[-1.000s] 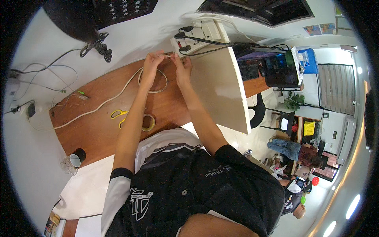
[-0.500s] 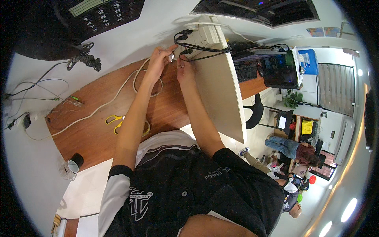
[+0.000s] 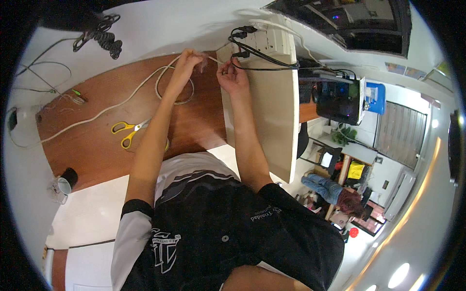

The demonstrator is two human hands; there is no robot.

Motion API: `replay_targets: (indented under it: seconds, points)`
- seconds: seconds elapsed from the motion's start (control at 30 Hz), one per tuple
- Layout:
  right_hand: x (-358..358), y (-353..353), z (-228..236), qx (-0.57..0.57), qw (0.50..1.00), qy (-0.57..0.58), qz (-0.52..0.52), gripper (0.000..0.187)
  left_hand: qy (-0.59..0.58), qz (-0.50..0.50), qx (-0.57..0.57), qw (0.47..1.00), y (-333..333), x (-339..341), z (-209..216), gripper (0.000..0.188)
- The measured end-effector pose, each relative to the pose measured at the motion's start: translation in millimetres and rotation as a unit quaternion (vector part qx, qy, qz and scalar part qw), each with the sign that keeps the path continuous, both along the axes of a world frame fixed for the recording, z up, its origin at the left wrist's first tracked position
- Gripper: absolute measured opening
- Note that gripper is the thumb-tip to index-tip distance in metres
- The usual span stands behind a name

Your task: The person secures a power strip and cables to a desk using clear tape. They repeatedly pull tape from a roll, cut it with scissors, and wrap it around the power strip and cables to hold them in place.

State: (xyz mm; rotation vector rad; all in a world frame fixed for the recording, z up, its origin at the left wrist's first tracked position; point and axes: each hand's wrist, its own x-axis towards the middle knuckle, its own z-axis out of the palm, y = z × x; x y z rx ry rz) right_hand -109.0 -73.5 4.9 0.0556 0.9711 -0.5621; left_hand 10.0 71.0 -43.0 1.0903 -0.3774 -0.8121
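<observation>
A thin white cable [image 3: 114, 102] crosses the brown wooden desk, makes a loop and runs up to my hands by the wall. My left hand [image 3: 190, 60] is closed about it, its fingertips smeared by motion. A short stretch of the cable spans the gap to my right hand [image 3: 234, 80], whose curled fingers close on it; the cable's end is hidden. My right hand is beside the cream partition panel, just below a black plug [image 3: 240, 54] with black cords. Yellow-handled scissors [image 3: 127, 134] lie on the desk left of my left forearm, partly hidden by it.
The cream partition [image 3: 269, 111] stands right of my right arm. Black cords [image 3: 267, 58] hang over its far end. A dark cup [image 3: 68, 178] is at the desk's left edge. Loose wires [image 3: 73, 98] lie at the far left. Another person [image 3: 335, 194] is in the room at right.
My left hand has drawn slightly away from my right hand, exposing a stretch of cable between them. The shiny piece at its fingertips no longer shows. The view has shifted a little.
</observation>
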Motion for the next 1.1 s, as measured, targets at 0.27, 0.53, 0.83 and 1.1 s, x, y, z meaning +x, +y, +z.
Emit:
replay_targets:
  seconds: [0.27, 0.53, 0.83, 1.1]
  points:
    - [0.5, -4.5, -1.8, -0.068, 0.994, 0.059, 0.068, 0.007, 0.006, 0.043, 0.056, 0.997, -72.6, -8.4, 34.7, 0.052]
    - [-6.5, -5.7, -17.0, -0.171, 0.977, 0.036, 0.12, 0.021, 0.007, 0.109, -0.048, 0.993, -103.4, -16.2, 5.9, 0.051]
    - [-10.1, -8.1, -24.2, -0.227, 0.958, 0.065, 0.164, 0.031, 0.01, 0.124, 0.016, 0.992, -93.5, -31.4, 36.5, 0.058]
    - [8.8, 1.9, -15.5, -0.192, 0.97, 0.008, 0.152, 0.037, -0.079, 0.175, 0.039, 0.981, -104.3, -28.3, 13.2, 0.073]
